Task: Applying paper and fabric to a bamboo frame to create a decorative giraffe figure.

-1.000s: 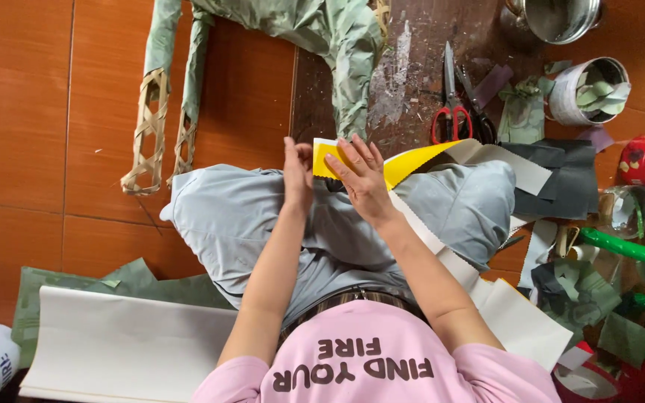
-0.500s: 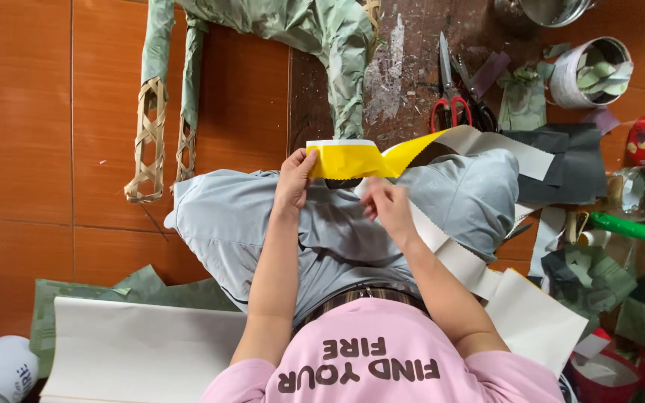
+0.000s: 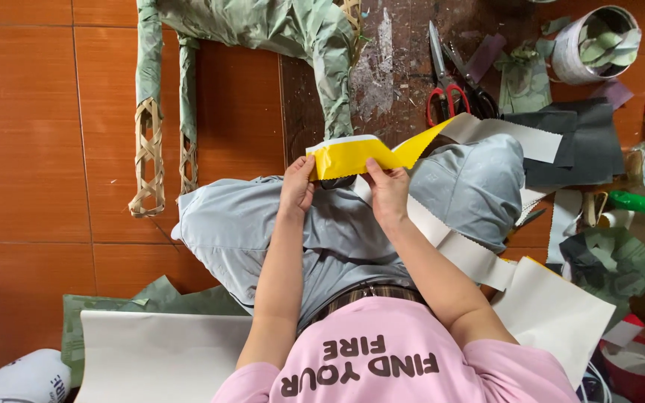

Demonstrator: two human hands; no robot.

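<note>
A long strip of paper, yellow on one face and white on the other (image 3: 352,155), is folded over above my lap. My left hand (image 3: 297,185) pinches its left end. My right hand (image 3: 387,188) grips the fold's lower edge a little to the right. The strip's white tail (image 3: 466,252) with a zigzag edge runs down across my right thigh to a large white sheet (image 3: 554,313). I sit on the floor in grey trousers (image 3: 240,224).
Red-handled scissors (image 3: 446,82) lie on a dark board ahead. A bamboo frame partly wrapped in green paper (image 3: 151,112) lies to the left. A white tub of green scraps (image 3: 595,45), dark grey sheets (image 3: 584,142) and green paper pieces sit to the right.
The yellow strip has been pulled out wider between my hands and folded over; both hands have spread apart and dropped slightly toward my lap.
</note>
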